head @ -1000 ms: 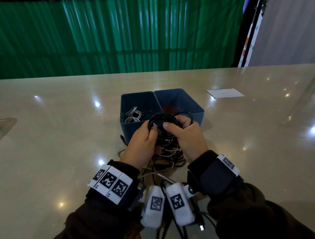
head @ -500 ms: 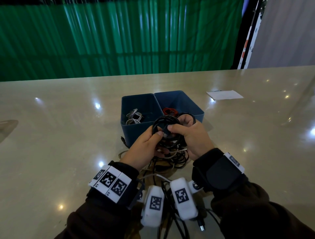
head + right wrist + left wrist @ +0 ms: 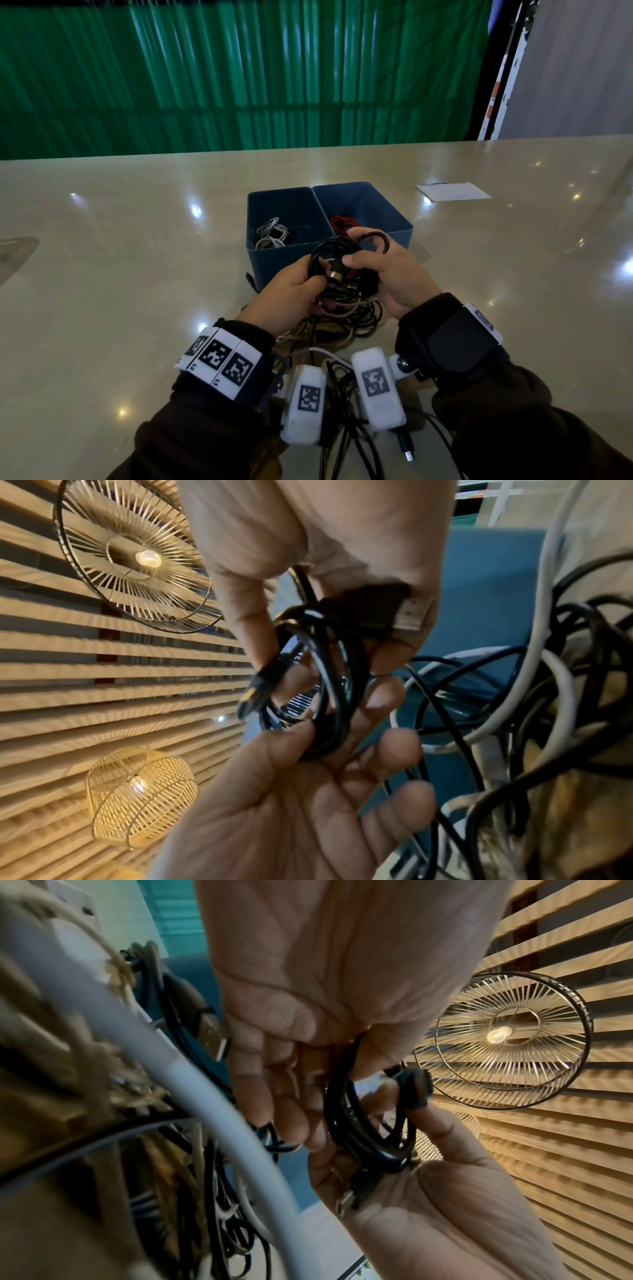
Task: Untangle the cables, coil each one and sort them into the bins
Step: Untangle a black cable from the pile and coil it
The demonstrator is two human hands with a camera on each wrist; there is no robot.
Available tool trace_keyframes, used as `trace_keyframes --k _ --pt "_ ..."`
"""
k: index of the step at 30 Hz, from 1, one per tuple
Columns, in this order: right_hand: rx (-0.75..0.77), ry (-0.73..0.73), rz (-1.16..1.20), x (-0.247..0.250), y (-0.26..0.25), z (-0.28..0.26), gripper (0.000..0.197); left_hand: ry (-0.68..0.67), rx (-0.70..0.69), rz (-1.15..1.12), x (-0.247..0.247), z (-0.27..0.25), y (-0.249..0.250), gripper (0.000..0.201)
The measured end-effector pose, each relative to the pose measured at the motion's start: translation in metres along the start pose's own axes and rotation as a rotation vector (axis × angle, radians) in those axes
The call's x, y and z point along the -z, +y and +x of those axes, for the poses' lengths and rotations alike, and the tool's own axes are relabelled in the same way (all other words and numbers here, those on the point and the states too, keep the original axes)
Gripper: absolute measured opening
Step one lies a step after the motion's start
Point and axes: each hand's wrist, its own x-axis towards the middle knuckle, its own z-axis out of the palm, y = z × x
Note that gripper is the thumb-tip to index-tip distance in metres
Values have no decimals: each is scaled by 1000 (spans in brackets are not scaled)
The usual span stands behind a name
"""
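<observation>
Head view shows a table (image 3: pixel 102 308) with two blue bins (image 3: pixel 274 270) side by side, white cables (image 3: pixel 270 233) in the left one, a red cable (image 3: pixel 339 222) in the right; just before the bins both forearms meet over a loose cable pile (image 3: pixel 346 318); the left hand (image 3: pixel 291 298) and right hand (image 3: pixel 394 277) both curl their fingers around a black coil (image 3: pixel 329 253) held above the pile; the right thumb presses its plug (image 3: pixel 337 270); square coded markers on the wristbands (image 3: pixel 219 356) carry no readable words.
</observation>
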Motion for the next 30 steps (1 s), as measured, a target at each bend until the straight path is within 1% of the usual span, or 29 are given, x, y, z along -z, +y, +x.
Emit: trace_keyframes --k 2,4,6,7,9,11,13,16,18,20,23,25,28,30 --pt "15 -66 -37 0 0 -1 31 26 15 -29 0 1 -1 28" --pt "61 -105 -115 -5 1 -5 21 90 43 -91 1 2 -1 29" --pt "137 -82 -246 -11 4 -7 6 153 55 -100 2 2 -1 27" --pt "173 -56 -307 -12 6 -7 6 164 51 -75 2 3 -1 26" --pt "208 -19 -363 -11 8 -5 20 161 49 -71 1 3 0 24" --pt "192 -7 -350 -10 9 -4 27 159 77 -134 -3 2 2 24" --pt "161 -19 -310 -10 8 -4 29 148 87 -183 -5 0 5 26" --pt "124 -31 -206 -10 6 -5 30 129 8 -131 -8 -3 7 28" --pt "63 -26 -125 -9 6 -6 35 137 -66 -120 -7 -2 4 31" --pt "-2 -38 -90 -11 7 -6 41 170 -139 -146 -7 0 -1 41" --pt "-40 -70 -108 -13 9 -9 44 243 -151 -194 -8 3 -6 61" --pt "-1 -53 -110 -16 10 -9 43 288 -122 -215 -11 3 -5 58" --pt "143 34 -198 -17 14 -5 41 328 -73 -119 -14 4 -6 58" --pt "212 61 -264 -16 16 -3 37 353 -34 -100 -11 5 -5 50"
